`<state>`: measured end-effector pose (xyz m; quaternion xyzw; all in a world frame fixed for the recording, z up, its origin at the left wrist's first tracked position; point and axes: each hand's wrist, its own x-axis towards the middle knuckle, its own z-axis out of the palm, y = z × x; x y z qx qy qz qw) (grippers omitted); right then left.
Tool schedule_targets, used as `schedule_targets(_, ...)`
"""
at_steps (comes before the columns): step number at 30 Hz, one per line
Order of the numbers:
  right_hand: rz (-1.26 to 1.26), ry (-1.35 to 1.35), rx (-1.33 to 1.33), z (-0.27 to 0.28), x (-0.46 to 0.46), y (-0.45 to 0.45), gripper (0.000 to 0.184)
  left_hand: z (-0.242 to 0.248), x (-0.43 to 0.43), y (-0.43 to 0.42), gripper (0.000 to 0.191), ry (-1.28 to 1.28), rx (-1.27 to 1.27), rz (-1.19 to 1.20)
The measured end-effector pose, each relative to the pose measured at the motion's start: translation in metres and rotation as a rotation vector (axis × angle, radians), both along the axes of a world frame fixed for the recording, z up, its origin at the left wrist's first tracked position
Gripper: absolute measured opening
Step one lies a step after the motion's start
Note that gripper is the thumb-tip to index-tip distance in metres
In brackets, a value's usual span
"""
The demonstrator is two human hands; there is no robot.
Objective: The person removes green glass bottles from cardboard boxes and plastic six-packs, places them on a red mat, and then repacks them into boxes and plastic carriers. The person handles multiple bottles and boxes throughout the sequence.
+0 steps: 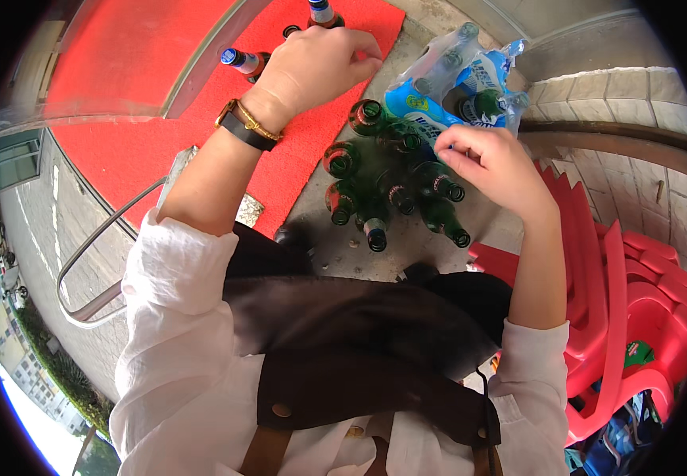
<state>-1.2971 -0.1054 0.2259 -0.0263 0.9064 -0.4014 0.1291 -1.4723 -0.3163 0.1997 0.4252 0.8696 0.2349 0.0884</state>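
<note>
My left hand is over a red mat, its fingers curled and partly hidden behind its back. Close to it stand brown bottles with blue caps, one bottle left of the wrist and another bottle beyond the knuckles. Half-curled, my right hand hovers in front of a torn blue-and-clear plastic bottle pack. Nothing shows between its thumb and forefinger, but the other fingers are hidden. Between my hands, several uncapped green glass bottles stand clustered on the concrete floor.
Stacked red plastic chairs are at my right, by a tiled wall. A glass door with a metal handle occupies the left. Inside the torn pack, a green bottle shows. My dark apron covers my lap.
</note>
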Motion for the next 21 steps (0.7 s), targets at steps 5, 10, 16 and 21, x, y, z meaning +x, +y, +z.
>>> schedule_targets(5, 0.140, -0.363, 0.642, 0.000, 0.074, -0.009, 0.032, 0.062, 0.027, 0.039, 0.018, -0.791, 0.584, 0.385)
schedule_targets(10, 0.075, -0.176, 0.780, -0.026, 0.104, -0.044, 0.042, 0.045, 0.032, 0.024, 0.018, -0.357, 0.379, 0.171)
schedule_targets(16, 0.239, 0.068, 0.688, -0.026, 0.085, -0.092, 0.045, 0.046, 0.019, 0.018, 0.019, -0.675, 0.392, 0.238)
schedule_targets(21, 0.307, 0.107, 0.657, -0.062, 0.091, -0.118, 0.028, 0.019, 0.013, 0.026, 0.018, -0.332, 0.371, 0.199)
